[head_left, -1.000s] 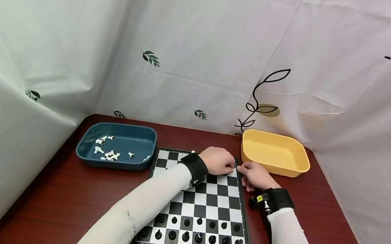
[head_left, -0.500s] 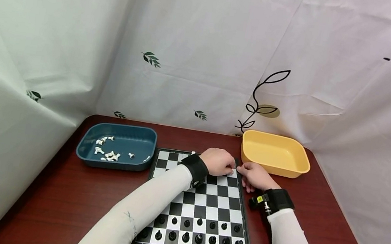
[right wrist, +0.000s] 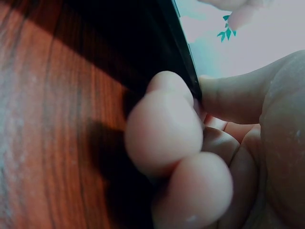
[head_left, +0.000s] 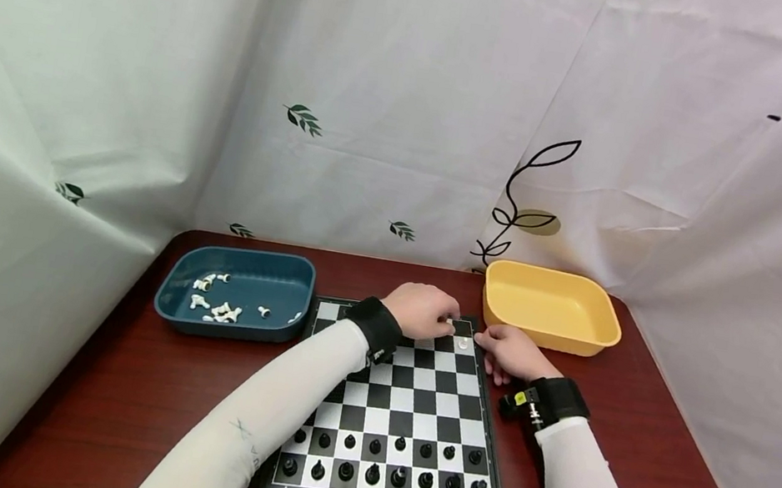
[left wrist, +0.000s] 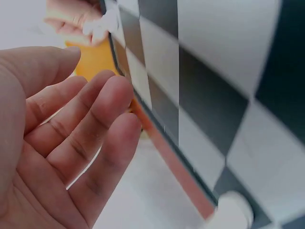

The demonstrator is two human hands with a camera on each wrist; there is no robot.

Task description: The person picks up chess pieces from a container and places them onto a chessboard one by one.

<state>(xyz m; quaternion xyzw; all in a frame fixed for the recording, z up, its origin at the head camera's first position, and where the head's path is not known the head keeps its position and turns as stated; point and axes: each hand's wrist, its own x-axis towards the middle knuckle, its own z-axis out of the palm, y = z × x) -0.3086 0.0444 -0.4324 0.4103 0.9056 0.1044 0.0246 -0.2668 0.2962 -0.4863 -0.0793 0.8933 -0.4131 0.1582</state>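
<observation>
My left hand (head_left: 421, 312) hovers over the far edge of a black-and-white chessboard (head_left: 401, 400), fingers loosely bent. In the left wrist view nothing lies between its thumb and fingers (left wrist: 112, 98). Just right of it, a white chess piece (head_left: 463, 343) stands near the board's far right corner. The right hand (head_left: 514, 354) grips the board's right edge there, thumb above and fingers (right wrist: 164, 131) beneath. A blurred white piece (left wrist: 233, 212) also shows on the board in the left wrist view. Black chess pieces (head_left: 398, 476) fill two rows along the near side.
A dark blue tray (head_left: 279, 330) at the left holds several white chess pieces (head_left: 224, 312). Behind the right hand stands a yellow tray (head_left: 550, 297). All rests on a reddish-brown table (head_left: 199, 409), with white cloth (head_left: 396, 110) hanging around its back and sides.
My left hand has let go of the white piece near the far right corner and moved left and slightly away, uncovering it. The right hand keeps its place on the board's edge.
</observation>
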